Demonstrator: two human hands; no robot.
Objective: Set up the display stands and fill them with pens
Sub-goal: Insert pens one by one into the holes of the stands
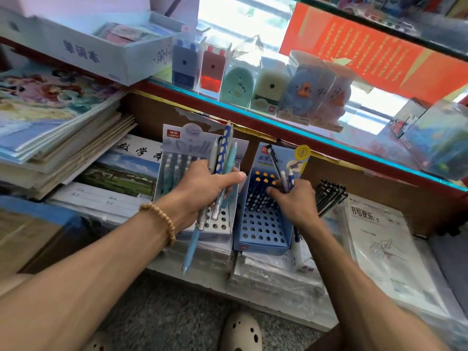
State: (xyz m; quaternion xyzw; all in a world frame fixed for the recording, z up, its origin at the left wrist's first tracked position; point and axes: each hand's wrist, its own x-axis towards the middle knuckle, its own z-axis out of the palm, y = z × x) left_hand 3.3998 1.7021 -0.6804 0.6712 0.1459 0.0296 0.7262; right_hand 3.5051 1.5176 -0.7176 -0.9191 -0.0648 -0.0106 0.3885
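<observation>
Two cardboard display stands stand side by side on wrapped paper packs. The grey stand (222,222) on the left has several pale blue pens in its back rows. The blue stand (263,224) on the right has rows of holes and a few yellow-tipped pens at its back. My left hand (207,183) grips a bundle of pens (224,158), pale blue ones and a dark blue spotted one, over the grey stand. My right hand (295,201) holds a few pens (281,168), one black, at the blue stand's right wall.
A bunch of black pens (329,196) lies right of the blue stand. Stacked notebooks (63,138) fill the left. A glass shelf (278,122) with boxed pencil sharpeners runs above. A white exercise-book pack (379,239) lies at the right. My shoe (240,333) is on the floor below.
</observation>
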